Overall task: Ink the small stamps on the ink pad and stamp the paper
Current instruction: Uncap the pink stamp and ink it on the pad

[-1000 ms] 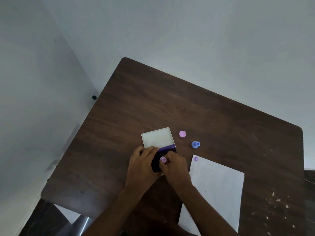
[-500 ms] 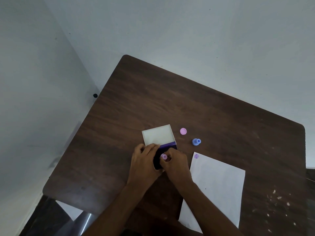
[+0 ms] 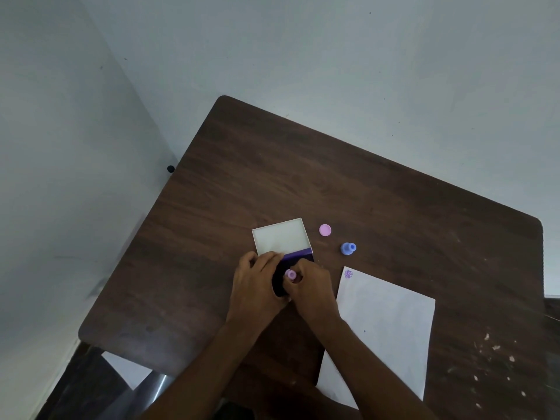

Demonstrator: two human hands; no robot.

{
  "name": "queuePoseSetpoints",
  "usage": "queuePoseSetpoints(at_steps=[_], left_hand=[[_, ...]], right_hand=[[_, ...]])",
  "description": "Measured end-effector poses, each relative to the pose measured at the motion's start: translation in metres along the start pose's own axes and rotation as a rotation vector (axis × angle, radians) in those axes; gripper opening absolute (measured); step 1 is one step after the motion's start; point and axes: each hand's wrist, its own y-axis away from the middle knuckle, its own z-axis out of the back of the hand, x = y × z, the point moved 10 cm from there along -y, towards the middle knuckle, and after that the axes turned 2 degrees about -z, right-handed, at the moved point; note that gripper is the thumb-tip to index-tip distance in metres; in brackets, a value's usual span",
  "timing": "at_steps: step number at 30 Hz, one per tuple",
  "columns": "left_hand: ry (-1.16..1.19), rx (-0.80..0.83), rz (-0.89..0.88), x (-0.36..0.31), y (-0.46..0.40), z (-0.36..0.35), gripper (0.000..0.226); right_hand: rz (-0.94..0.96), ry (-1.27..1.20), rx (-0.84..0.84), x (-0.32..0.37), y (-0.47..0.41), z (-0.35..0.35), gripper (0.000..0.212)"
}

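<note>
**Inking the pink stamp, hands almost unmoved**

Almost nothing has moved since the earlier frames: the same two hands sit over the ink pad and the small pink stamp is at the same place between them; only the camera has shifted a little, so the table sits slightly lower in the view.

The pink stamp (image 3: pixel 291 274) stands on the dark ink pad (image 3: pixel 298 256), its knob upward; the right hand (image 3: pixel 312 291) has its fingers closed narrowly around the stamp; the left hand (image 3: pixel 256 286) lies bent over the left edge of the pad and, I judge, keeps it from sliding; the white lid (image 3: pixel 281 236) of the pad is open behind, lying flat.

The step in hand is the inking; the next move calls for a straight lift, a short carry to the right, and a firm vertical press on a free part of the paper (image 3: pixel 385 331), beside the purple print (image 3: pixel 348 274) already in its top corner.

Farther out, a pink cap (image 3: pixel 325 230) and a blue stamp (image 3: pixel 348 248) wait on the brown table (image 3: pixel 333 177), apart from each other.

Hidden: the face of the stamp and most of the pad, covered by the fingers, so the contact cannot be confirmed; the near corner of the paper is behind the right forearm; the print is too small to read.
</note>
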Motion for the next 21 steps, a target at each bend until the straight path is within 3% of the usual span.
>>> queuePoseSetpoints(at_steps=[5, 8, 11, 13, 18, 21], left_hand=[[-0.019, 0.008, 0.003, -0.006, 0.002, 0.006, 0.08], [-0.029, -0.007, 0.009, -0.013, 0.006, 0.015, 0.086], [-0.026, -0.056, -0.029, -0.026, 0.009, 0.025, 0.09], [0.011, -0.09, -0.041, -0.035, 0.008, 0.031, 0.083], [0.157, -0.091, -0.03, -0.065, 0.002, 0.035, 0.061], [0.211, -0.093, -0.064, -0.091, -0.001, 0.034, 0.055]], right_hand=[[-0.002, 0.018, -0.009, 0.001, -0.001, 0.002, 0.041], [0.069, -0.124, -0.126, -0.003, 0.009, 0.022, 0.034], [0.068, -0.587, -0.23, -0.026, 0.025, 0.048, 0.02], [0.039, -0.907, -0.18, -0.044, 0.031, 0.053, 0.011], [-0.087, -1.713, 0.208, -0.07, 0.045, 0.039, 0.023], [-0.022, -1.978, 0.362, -0.073, 0.055, 0.044, 0.026]])
